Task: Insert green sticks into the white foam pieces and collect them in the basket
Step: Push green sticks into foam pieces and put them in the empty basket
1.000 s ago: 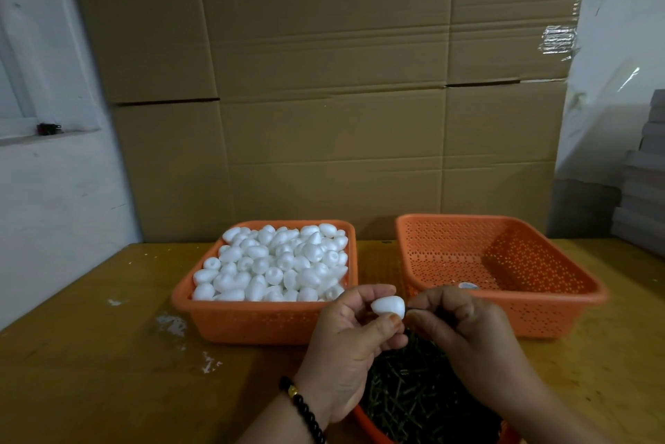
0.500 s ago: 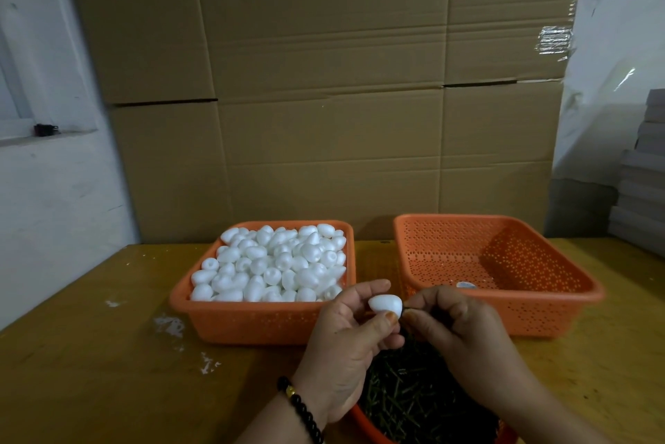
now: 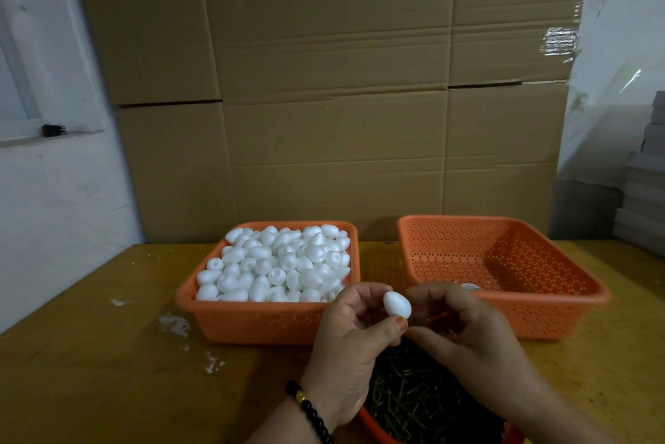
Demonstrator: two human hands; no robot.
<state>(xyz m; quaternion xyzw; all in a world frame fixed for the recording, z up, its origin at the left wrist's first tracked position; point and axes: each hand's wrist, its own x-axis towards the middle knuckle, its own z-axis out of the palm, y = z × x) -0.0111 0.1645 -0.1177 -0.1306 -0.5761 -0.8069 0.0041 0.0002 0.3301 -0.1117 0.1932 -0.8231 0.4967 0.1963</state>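
My left hand point(image 3: 351, 342) pinches a white egg-shaped foam piece point(image 3: 397, 305) between thumb and fingertips, above the near table edge. My right hand point(image 3: 467, 335) sits right beside it, its fingers curled and its thumb tip under the foam; the green stick it pinches is almost wholly hidden. Below both hands is an orange basket point(image 3: 374, 425) full of dark green sticks point(image 3: 421, 396). An orange basket point(image 3: 266, 321) heaped with foam pieces point(image 3: 280, 263) stands behind on the left. The orange basket on the right point(image 3: 503, 314) holds one small white piece point(image 3: 470, 287).
Large cardboard boxes point(image 3: 324, 119) wall off the back of the wooden table point(image 3: 90, 371). White foam crumbs point(image 3: 172, 323) lie left of the full basket. A grey stack point(image 3: 644, 209) stands at the far right, a white wall on the left.
The foam piece has turned from lying sideways to more upright in my left hand. My right hand's fingers have closed in against it. The baskets have not moved.
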